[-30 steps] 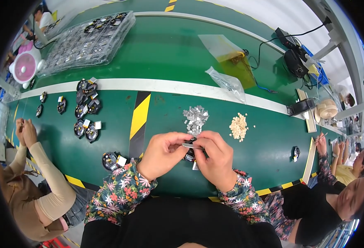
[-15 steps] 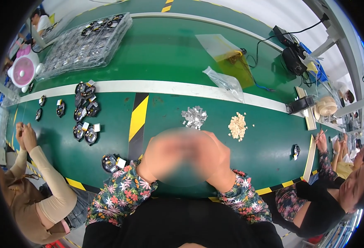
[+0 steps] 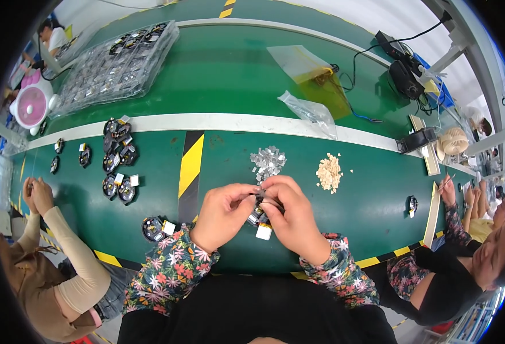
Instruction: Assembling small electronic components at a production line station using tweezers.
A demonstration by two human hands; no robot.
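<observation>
My left hand (image 3: 224, 213) and my right hand (image 3: 294, 215) meet in front of my body, above the green bench. Both have their fingers closed round a small black electronic housing (image 3: 256, 219), partly hidden by them. A white square piece (image 3: 264, 231) hangs out at its lower side. Between the fingertips something small and grey shows at the upper edge, too covered to name. Just beyond the hands lies a pile of small grey pieces (image 3: 268, 162). To its right is a pile of small cream-coloured pieces (image 3: 329, 173). Another black housing (image 3: 156, 228) lies left of my left forearm.
Several black housings (image 3: 117, 146) lie at the left, and one (image 3: 412, 205) at the right. Stacked clear trays (image 3: 112, 69) stand at the back left. A plastic bag (image 3: 310, 114) lies beyond the white rail (image 3: 224, 121). People sit on both sides, one sleeve (image 3: 83, 258) near.
My hands were smeared by blur and now show clearly, fingertips together on the black housing. The piles and the other housings lie as before.
</observation>
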